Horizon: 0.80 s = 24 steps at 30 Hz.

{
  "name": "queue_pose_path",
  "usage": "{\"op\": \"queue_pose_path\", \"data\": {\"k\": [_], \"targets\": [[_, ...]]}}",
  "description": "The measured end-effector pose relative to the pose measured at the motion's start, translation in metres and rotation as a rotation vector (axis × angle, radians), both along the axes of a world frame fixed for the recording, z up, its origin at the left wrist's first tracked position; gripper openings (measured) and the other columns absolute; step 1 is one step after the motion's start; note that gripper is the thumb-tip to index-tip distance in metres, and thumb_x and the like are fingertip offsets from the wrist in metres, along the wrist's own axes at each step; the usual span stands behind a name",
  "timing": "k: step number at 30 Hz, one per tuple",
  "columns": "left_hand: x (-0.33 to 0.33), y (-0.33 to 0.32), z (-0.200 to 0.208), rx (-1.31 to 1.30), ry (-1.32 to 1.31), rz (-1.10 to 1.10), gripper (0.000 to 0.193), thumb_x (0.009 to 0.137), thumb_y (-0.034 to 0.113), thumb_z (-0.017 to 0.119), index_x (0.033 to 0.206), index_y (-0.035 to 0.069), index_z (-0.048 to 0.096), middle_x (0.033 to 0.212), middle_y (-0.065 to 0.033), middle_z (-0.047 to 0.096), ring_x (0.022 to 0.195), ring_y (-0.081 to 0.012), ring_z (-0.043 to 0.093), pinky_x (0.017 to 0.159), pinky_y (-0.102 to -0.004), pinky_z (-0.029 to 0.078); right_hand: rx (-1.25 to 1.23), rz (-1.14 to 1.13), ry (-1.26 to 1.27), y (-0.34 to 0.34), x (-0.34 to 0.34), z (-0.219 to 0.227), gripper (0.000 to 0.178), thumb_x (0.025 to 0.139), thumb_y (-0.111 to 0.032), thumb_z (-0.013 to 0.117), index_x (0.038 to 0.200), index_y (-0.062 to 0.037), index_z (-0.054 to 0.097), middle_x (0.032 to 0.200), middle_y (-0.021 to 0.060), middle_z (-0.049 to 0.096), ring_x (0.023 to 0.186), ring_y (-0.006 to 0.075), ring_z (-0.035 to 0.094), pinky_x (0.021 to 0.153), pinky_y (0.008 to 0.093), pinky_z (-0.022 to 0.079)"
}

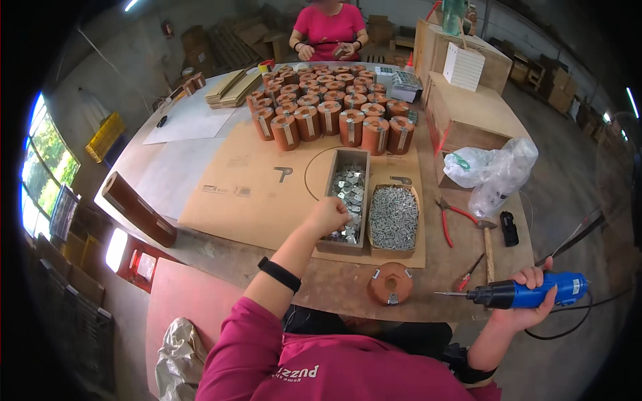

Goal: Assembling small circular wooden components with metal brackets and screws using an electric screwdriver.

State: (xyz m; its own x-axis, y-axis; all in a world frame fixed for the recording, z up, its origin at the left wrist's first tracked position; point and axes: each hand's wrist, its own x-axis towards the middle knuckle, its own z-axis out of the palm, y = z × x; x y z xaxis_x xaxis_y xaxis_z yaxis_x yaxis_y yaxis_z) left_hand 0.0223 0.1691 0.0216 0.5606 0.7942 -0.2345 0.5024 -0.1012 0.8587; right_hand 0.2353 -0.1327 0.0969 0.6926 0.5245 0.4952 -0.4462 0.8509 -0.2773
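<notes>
My left hand (326,218) reaches over the near end of a long grey-brown box (322,244) filled with small flat metal brackets (349,187). Its fingers are drawn together at the brackets, and whatever they pinch is hidden. At the right, my right hand (535,291) wraps around a blue electric screwdriver (567,287), whose bit points left above the table's front edge. Between the two hands, one reddish-brown cylinder (390,283) with metal brackets on its top stands near that edge. A cardboard box of screws (394,217) sits beside the bracket box.
Many brown cylinders (307,121) crowd the table's far middle. Pliers (447,220), a hammer (489,250), a small screwdriver (471,273) and a black object (509,229) lie right. Plastic bags (498,170) rest beside a wooden box (475,120). A co-worker (329,30) stands opposite.
</notes>
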Motion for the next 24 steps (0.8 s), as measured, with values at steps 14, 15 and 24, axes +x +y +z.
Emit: {"op": "queue_pose_path", "data": {"k": [14, 15, 24], "targets": [[0.018, -0.012, -0.029, 0.540, 0.402, 0.007, 0.020, 0.074, 0.005, 0.051, 0.091, -0.003, 0.044, 0.079, -0.0239, 0.059, 0.077, -0.0362, 0.059, 0.067, -0.0426, 0.047, -0.005, -0.031, 0.028, -0.004, 0.002, -0.004, 0.051, 0.084, -0.024, 0.046, 0.126, 0.0004, 0.029, 0.079, 0.0038, 0.039, 0.072, 0.0133, 0.041, 0.070, 0.0306, 0.040], [0.017, -0.012, -0.028, 0.548, 0.395, 0.013, 0.018, 0.075, 0.006, 0.051, 0.090, -0.002, 0.045, 0.080, -0.0221, 0.059, 0.077, -0.0359, 0.059, 0.066, -0.0427, 0.047, -0.006, -0.031, 0.029, -0.003, 0.002, -0.004, 0.051, 0.084, -0.024, 0.046, 0.126, 0.0004, 0.029, 0.079, 0.0038, 0.039, 0.072, 0.0133, 0.041, 0.070, 0.0306, 0.040], [-0.007, -0.034, 0.035, 0.350, -0.112, 0.025, 0.011, 0.074, 0.009, 0.064, 0.081, 0.002, 0.059, 0.065, -0.0058, 0.057, 0.061, -0.0137, 0.055, 0.056, -0.0274, 0.043, -0.052, -0.037, 0.042, -0.005, 0.003, -0.003, 0.051, 0.084, -0.024, 0.047, 0.126, 0.0009, 0.030, 0.079, 0.0035, 0.039, 0.072, 0.0132, 0.041, 0.071, 0.0306, 0.039]]}}
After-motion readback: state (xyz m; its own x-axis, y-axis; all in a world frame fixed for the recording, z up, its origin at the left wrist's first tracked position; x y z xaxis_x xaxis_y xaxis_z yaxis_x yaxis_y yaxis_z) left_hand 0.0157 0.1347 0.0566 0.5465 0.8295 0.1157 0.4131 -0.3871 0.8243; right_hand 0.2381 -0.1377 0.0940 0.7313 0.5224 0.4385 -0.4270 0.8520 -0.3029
